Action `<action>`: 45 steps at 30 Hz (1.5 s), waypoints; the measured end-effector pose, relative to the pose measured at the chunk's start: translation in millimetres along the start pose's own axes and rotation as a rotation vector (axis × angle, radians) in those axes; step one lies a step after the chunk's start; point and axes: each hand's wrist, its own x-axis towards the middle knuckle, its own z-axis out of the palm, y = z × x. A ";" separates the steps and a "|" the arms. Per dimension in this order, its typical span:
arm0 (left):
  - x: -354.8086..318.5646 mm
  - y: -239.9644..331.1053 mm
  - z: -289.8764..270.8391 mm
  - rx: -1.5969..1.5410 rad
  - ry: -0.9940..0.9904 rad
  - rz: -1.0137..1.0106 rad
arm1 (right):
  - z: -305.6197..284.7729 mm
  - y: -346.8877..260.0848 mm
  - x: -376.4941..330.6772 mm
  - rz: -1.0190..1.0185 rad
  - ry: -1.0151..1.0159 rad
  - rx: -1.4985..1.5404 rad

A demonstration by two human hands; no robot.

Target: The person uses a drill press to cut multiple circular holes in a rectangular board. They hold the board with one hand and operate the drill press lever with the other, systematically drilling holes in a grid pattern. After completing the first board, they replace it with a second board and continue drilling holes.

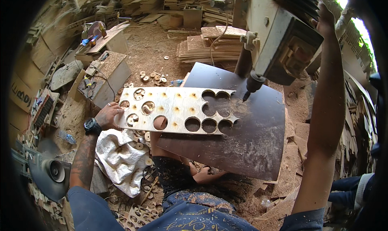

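Observation:
A pale plywood strip (178, 106) with several round holes cut through it lies on the dark table of a drill press (250, 138). My left hand (108, 115), with a black wristwatch, grips the strip's left end. The drill bit (246, 96) hangs just past the strip's right end, slightly above the dark table. My right hand (325, 18) is raised high beside the grey drill press head (279, 32), on its far side; what it grips is hidden.
Sawdust covers the ground. Cut wooden discs (152, 75) lie scattered beyond the strip. Stacked plywood sheets (206, 45) stand behind. A white sack (121, 156) lies below the strip. Boxes and tools (101, 75) sit at left. Another person's leg (349, 186) shows at right.

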 end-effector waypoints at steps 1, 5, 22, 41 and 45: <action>-0.4 0.0 1.7 -0.007 -0.006 0.001 | 2.7 1.2 0.5 0.021 0.037 -0.007; 19.7 32.5 12.7 -0.040 0.065 0.083 | 8.8 -2.2 4.5 0.108 0.194 -0.064; 92.4 274.9 44.1 -0.388 0.265 0.249 | 44.0 -52.0 -60.2 -0.016 0.436 -0.114; 116.1 313.4 64.6 -0.160 0.557 0.094 | 48.7 -70.6 -237.1 -0.324 0.526 0.372; 121.5 305.3 67.1 -0.192 0.548 0.123 | 48.6 -54.9 -272.1 -0.354 0.517 0.420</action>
